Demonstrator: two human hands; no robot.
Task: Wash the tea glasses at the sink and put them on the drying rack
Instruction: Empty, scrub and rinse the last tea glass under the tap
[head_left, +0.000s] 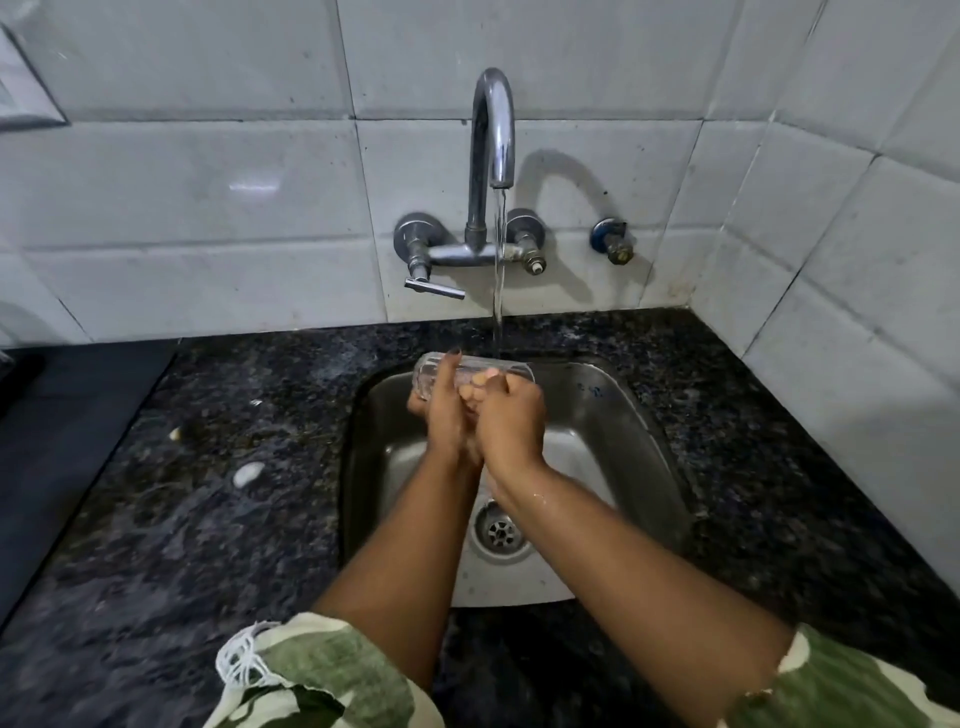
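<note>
A clear tea glass (470, 370) lies on its side above the steel sink (613, 410), right under the stream of water from the chrome tap (493, 135). My left hand (444, 410) grips the glass near its left end, fingers wrapped over it. My right hand (511, 413) holds the right part of the glass, its fingers curled against it. Both hands sit close together and hide the glass's lower side.
Wet black granite counter (218, 467) surrounds the sink, with a small soap blob (248, 473) on it at the left. The drain (500, 531) lies below my wrists. White tiled walls stand behind and at the right. A dark surface (57, 441) lies far left.
</note>
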